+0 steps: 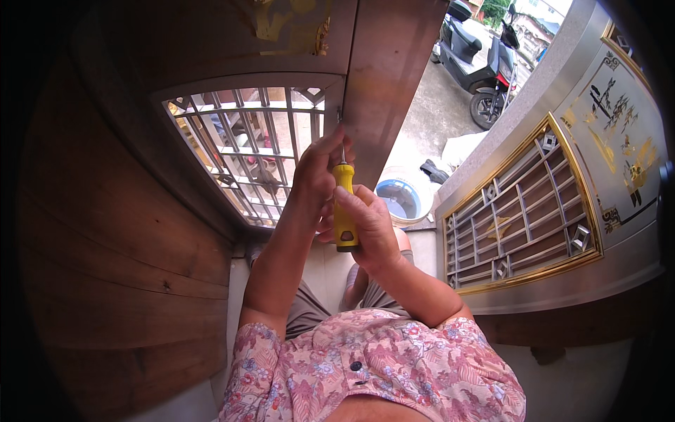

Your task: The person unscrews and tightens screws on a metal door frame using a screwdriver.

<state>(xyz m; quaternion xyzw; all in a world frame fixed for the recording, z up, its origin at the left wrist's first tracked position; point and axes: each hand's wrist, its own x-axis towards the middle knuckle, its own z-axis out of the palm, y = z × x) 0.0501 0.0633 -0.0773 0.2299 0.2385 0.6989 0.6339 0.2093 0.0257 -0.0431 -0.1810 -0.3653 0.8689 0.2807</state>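
A screwdriver with a yellow handle (344,224) points away from me, toward a metal door (380,77). My right hand (373,225) is wrapped round the handle, thumb lying along its top. Farther up, my left hand (320,165) closes its fingers about the metal shaft (344,153). Its fingertips lie beside the door frame, just below a small dark fitting (339,112) on the strip next to the barred window (267,144). The fingers hide the screwdriver's tip, so whether it sits in a screw cannot be made out.
At the right stands another door leaf with a gold-edged lattice panel (520,211). A white bucket (426,200) with bluish liquid is on the ground by the doorway, dark cloth (434,171) behind it. Outside, a scooter (478,60) is parked. Brown wooden boards (133,274) line the left.
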